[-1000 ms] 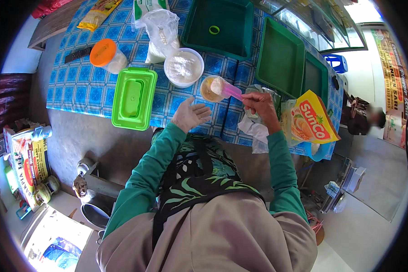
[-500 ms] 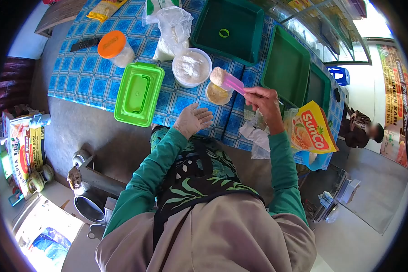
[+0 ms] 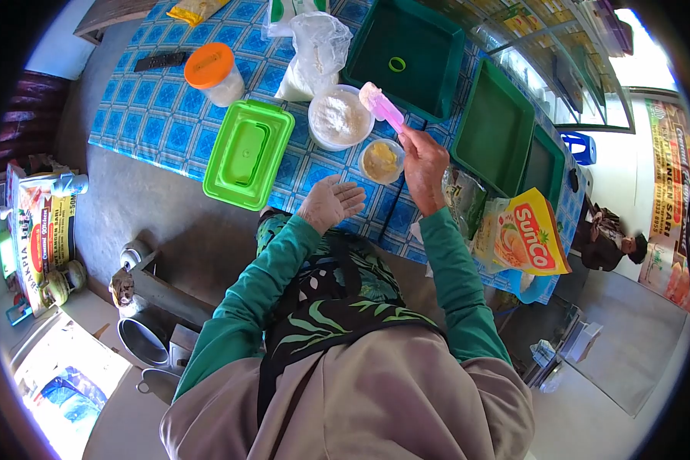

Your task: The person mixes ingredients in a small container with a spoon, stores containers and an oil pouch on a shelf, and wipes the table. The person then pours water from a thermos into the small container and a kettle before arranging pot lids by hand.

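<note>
So right hand fingers are pinching a pink plastic scoop, filled, not emptied yet; small round clear tub left of them looks part-full, gloved left hand fingers loosely spread

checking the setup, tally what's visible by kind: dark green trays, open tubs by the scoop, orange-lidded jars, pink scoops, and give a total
Dark green trays: 3
Open tubs by the scoop: 2
Orange-lidded jar: 1
Pink scoop: 1
Total: 7
</note>
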`<state>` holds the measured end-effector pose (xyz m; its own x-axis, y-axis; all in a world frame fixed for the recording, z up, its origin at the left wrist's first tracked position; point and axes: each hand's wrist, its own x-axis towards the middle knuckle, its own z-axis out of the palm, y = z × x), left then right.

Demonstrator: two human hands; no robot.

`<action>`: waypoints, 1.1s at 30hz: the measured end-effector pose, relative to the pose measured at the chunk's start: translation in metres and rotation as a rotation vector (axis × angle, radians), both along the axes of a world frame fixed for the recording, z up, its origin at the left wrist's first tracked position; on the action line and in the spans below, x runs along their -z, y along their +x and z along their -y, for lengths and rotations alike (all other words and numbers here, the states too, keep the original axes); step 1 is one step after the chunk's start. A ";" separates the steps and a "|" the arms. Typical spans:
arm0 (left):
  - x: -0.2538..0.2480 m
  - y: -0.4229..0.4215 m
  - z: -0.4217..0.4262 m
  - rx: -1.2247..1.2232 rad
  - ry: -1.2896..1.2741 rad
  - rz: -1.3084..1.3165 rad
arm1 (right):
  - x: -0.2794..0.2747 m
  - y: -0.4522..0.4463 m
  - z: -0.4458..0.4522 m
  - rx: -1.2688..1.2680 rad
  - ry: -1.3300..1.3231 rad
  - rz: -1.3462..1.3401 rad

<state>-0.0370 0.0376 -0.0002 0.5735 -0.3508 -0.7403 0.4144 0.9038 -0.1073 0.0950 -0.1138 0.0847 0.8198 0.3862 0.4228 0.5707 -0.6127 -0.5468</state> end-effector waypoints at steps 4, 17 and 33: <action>0.006 0.001 0.000 0.024 -0.014 0.019 | -0.005 0.001 -0.005 -0.052 -0.221 0.276; 0.010 0.013 0.006 0.089 -0.038 0.010 | -0.020 -0.007 0.016 0.152 0.445 -0.612; 0.003 0.042 0.027 0.017 -0.135 -0.003 | 0.000 -0.018 0.013 -0.363 -0.684 0.056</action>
